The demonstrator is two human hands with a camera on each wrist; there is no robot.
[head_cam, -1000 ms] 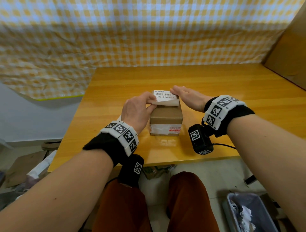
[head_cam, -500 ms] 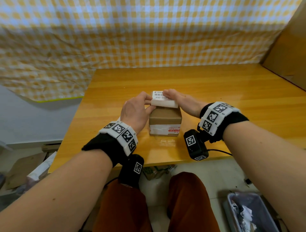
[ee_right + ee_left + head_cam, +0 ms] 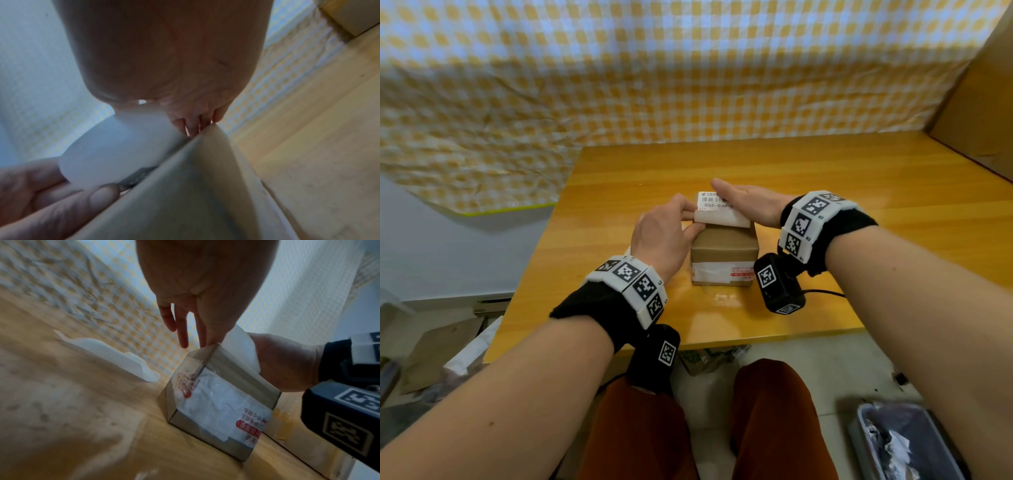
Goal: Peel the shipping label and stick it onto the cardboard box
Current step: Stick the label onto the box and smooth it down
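Note:
A small brown cardboard box (image 3: 724, 251) with old tape on its front stands near the table's front edge. The white shipping label (image 3: 711, 201) lies across its top, barcode up, with the near edge (image 3: 722, 219) still curled off the box. My left hand (image 3: 686, 219) pinches the label's near left corner between thumb and fingers. My right hand (image 3: 743, 202) lies flat on the label, fingers straight and pointing left, and covers its right part. In the right wrist view the fingers (image 3: 193, 128) press at the box's top edge (image 3: 185, 186) beside the curled label (image 3: 115, 151).
A peeled white backing strip (image 3: 107, 353) lies on the wooden table (image 3: 859, 205) left of the box (image 3: 216, 394). A checked cloth (image 3: 654, 68) hangs behind, a cardboard panel (image 3: 983, 102) stands at the right. A bin with paper scraps (image 3: 904, 442) sits on the floor, lower right.
My right hand has slid left across the label and now covers more of its print. The label has come down closer to the box top. My left hand keeps its pinch.

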